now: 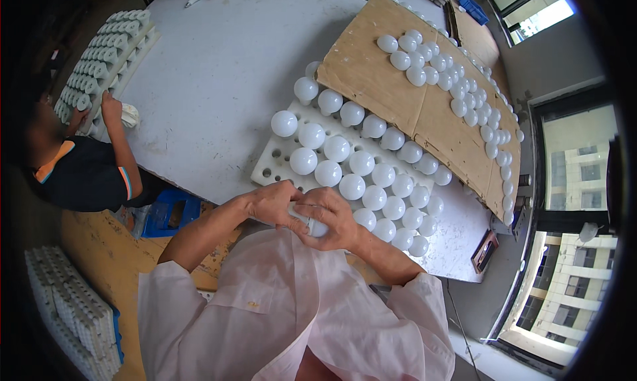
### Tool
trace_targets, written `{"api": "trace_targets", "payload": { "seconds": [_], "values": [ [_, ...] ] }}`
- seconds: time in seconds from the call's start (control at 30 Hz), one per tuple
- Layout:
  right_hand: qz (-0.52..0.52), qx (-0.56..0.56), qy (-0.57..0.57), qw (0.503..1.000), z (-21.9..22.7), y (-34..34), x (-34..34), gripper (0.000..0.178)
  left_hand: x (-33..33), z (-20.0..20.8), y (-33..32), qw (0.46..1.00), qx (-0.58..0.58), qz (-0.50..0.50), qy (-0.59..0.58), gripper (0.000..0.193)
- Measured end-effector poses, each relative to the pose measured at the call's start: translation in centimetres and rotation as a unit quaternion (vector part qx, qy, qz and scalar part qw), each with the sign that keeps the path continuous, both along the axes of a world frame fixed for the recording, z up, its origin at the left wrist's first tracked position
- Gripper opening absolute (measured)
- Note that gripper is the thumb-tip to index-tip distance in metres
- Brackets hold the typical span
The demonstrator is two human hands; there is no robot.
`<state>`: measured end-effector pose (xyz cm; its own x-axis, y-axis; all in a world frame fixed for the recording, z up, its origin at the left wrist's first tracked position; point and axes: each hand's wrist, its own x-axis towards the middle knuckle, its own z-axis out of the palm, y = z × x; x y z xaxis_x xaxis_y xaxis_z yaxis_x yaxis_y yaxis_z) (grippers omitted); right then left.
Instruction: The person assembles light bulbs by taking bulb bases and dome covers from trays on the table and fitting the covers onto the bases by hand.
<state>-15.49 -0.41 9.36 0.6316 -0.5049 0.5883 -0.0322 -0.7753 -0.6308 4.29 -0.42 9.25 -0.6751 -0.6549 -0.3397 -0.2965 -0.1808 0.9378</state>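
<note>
Close to my chest, at the table's near edge, both hands are closed round a white light bulb (318, 229). My left hand (271, 203) grips it from the left and my right hand (335, 216) wraps over it from the right. Fingers cover much of the bulb, so its full shape is hidden. Just beyond my hands lies a white foam tray (271, 160) with rows of holes. Round white bulbs (328, 174) stand in most of it, while several holes at its left end are bare.
A cardboard sheet (371, 42) carrying loose white bulbs covers the far right of the table (199, 69). At left, a co-worker (86, 175) handles stacked trays (99, 66) of white parts. A blue crate (169, 212) and more stacked trays (70, 308) stand lower left.
</note>
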Motion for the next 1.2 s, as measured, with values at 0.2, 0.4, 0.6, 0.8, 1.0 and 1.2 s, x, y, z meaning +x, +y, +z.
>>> {"api": "trace_targets", "payload": {
  "seconds": [0.2,0.4,0.6,0.8,1.0,1.2],
  "values": [
    [-0.024,0.043,-0.055,0.997,0.4,1.1,-0.2,0.032,-0.7,2.8,-0.1,0.998,0.054,-0.036,-0.013,0.05],
    [-0.024,0.141,-0.023,0.989,-1.0,1.1,-1.4,0.032,-1.7,-0.4,0.0,0.996,0.057,-0.059,-0.047,0.063],
    [-0.048,0.162,-0.003,0.986,-2.4,1.8,-1.9,0.037,-2.7,-1.3,0.0,0.992,0.122,-0.034,-0.021,0.073],
    [-0.052,0.135,-0.001,0.99,-2.7,1.6,-1.9,0.037,-2.6,-0.9,-0.5,0.996,0.087,-0.031,-0.019,0.074],
    [-0.05,0.139,-0.015,0.989,-2.7,1.9,-1.6,0.039,-2.4,-0.8,-0.1,0.994,0.089,-0.032,-0.051,0.071],
    [-0.054,0.14,-0.016,0.989,-2.4,1.5,-1.0,0.04,-2.4,-0.9,-0.1,0.993,0.108,-0.029,-0.045,0.067]
  ]
}}
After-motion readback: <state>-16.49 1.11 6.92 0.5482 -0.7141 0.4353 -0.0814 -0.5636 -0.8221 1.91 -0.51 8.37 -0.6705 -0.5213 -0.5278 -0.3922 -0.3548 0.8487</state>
